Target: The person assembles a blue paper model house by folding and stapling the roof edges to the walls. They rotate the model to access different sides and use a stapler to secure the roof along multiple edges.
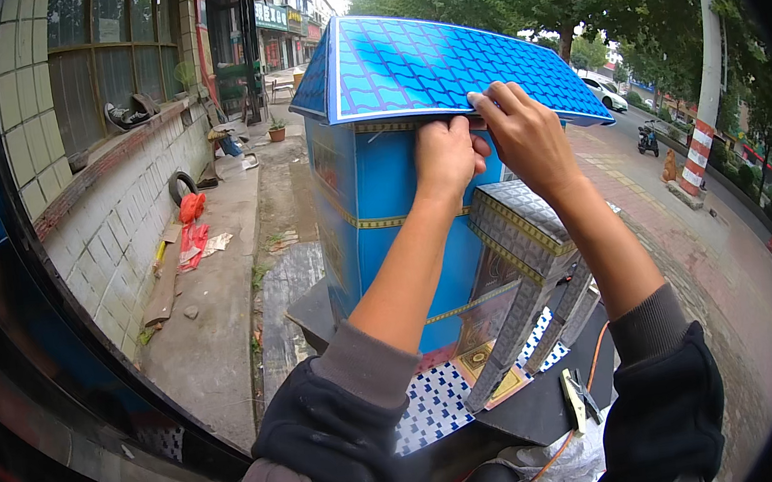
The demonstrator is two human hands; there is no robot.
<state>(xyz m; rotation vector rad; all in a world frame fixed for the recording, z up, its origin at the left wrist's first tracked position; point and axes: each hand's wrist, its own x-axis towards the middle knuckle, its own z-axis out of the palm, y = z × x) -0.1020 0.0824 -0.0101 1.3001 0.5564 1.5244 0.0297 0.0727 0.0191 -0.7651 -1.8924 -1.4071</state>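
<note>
A model house of printed board stands before me, with blue walls [378, 179] and a blue tile-patterned roof [441, 61] edged in white. My left hand [448, 158] is just under the front eave, its fingers curled up against the roof's lower edge; what they grip, if anything, is hidden. My right hand [522, 133] pinches the eave's edge beside it, fingertips on top of the roof and thumb out of sight. Below my hands a grey stone-patterned porch [518, 215] on pillars juts from the wall.
The house stands on a dark table [534, 425], where a pale-handled tool like pliers [574, 401] lies near an orange cord [598, 355]. At left are a dark door frame [109, 342] and a tiled wall [104, 218]. A striped pole [697, 145] rises at right by the road.
</note>
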